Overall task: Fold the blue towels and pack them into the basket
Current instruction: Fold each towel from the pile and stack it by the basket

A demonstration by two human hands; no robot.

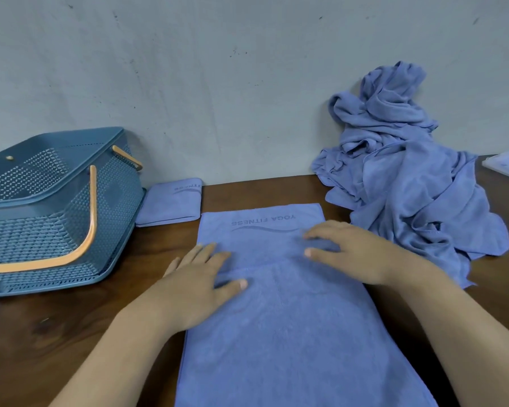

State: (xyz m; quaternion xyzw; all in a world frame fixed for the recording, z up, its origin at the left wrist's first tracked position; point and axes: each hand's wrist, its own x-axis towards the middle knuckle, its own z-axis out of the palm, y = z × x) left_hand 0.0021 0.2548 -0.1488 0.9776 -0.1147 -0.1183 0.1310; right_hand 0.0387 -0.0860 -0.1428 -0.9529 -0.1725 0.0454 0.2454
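Item: blue towel in work (276,333), flat on table (56,333), centre, directly in front of person. Long axis runs near-to-far, from person twd wall; near end runs off bottom of view, far short edge points at wall, printed "YOGA FITNESS" at that end, upside down to wearer. A layer edge crosses it widthways betw. the hands, so judged partly folded, not finished. Left hand (200,277): flat, fingers straight, palm down on towel's left side, gripping nothing. Right hand (356,251): same, flat on right side a bit farther up, gripping nothing. Done so far, approx.: one folded towel (171,202), small square, lying just beside basket (56,201) at left, not in it. No towel seen inside basket; interior only partly in view. Left to do: pile of unfolded towels (409,177) heaped vs. wall at right, qty cannot tell; finish current fold; pack all.
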